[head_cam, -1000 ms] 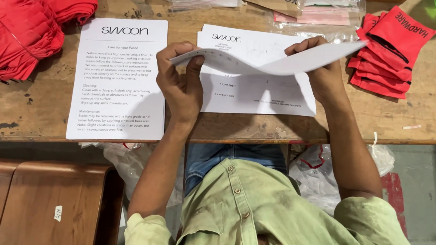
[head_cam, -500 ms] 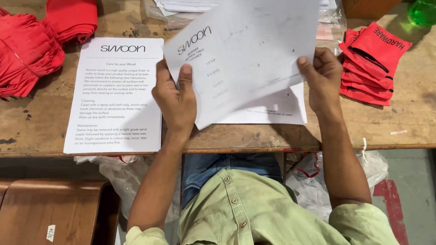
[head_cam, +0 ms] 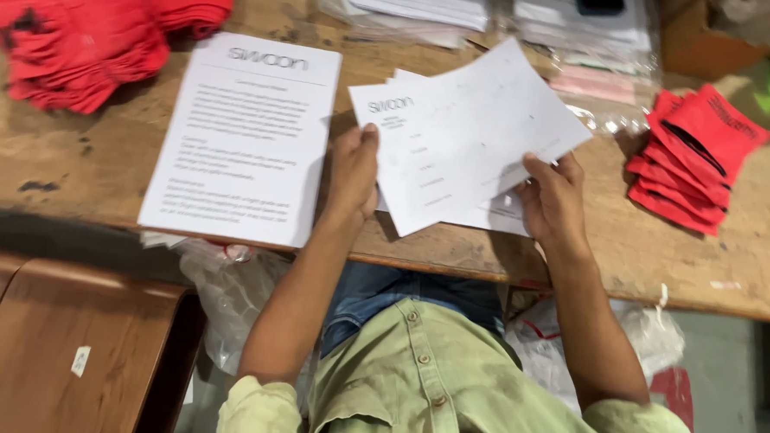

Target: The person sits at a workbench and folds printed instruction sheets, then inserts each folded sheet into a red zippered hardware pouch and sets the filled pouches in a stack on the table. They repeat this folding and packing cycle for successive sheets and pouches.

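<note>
I hold a white printed sheet (head_cam: 468, 135) lifted a little above the wooden table (head_cam: 80, 169). My left hand (head_cam: 354, 170) pinches its left edge, thumb on top. Its lower right edge rests in my right hand (head_cam: 553, 202). Under it more white sheets (head_cam: 497, 213) lie in a stack on the table. A second stack of white printed sheets (head_cam: 247, 136) lies flat just left of my left hand.
Red cloth pieces (head_cam: 83, 48) are heaped at the far left. A pile of small red pouches (head_cam: 694, 160) sits at the right. Clear plastic bags of papers (head_cam: 497, 12) lie at the back. A brown wooden bench (head_cam: 54, 361) stands below left. Plastic bags (head_cam: 232, 284) hang under the table.
The sheet went from bent and held low, to raised and tilted up, to lowered nearer the stack now. Both hands kept hold of it.
</note>
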